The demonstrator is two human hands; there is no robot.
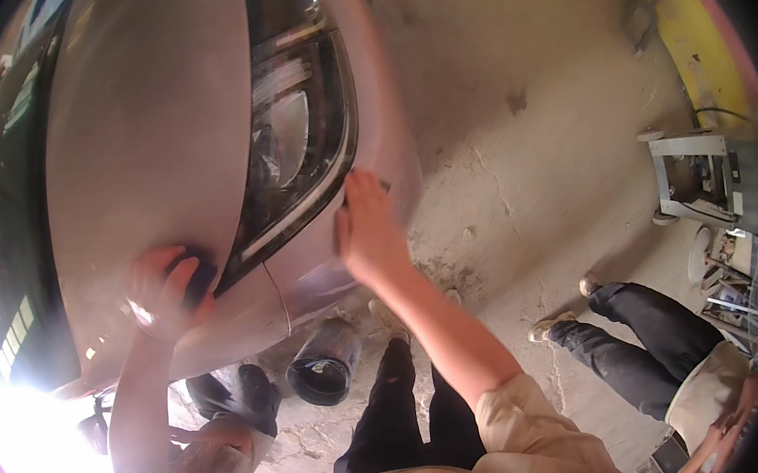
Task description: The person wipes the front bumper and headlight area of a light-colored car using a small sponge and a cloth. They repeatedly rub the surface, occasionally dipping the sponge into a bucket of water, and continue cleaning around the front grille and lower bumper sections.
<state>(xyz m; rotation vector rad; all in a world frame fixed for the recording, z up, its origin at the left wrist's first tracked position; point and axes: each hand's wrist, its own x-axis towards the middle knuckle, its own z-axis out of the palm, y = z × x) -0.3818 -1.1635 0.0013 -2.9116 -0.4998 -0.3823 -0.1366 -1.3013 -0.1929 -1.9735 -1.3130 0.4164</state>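
Observation:
A silver-grey car's front corner fills the left of the view, with its hood [146, 122], headlight [298, 122] and front bumper [373, 88]. My left hand [157, 293] rests on the hood near the headlight's rear tip, its fingers curled around a dark rounded object [201, 275] whose kind I cannot make out. Just below the headlight's lower edge, my right hand [373, 227] lies flat against the bumper, slightly blurred. Dark edges of a thin pad [385, 186] show beside its fingers; the palm and fingers hide the remainder.
A black bucket [323, 370] stands on the concrete floor [486, 227] by my feet. One person crouches [234, 431] beside the car at lower left; another stands [659, 347] at right. A wheeled cart [695, 175] and a yellow panel [708, 52] line the right side.

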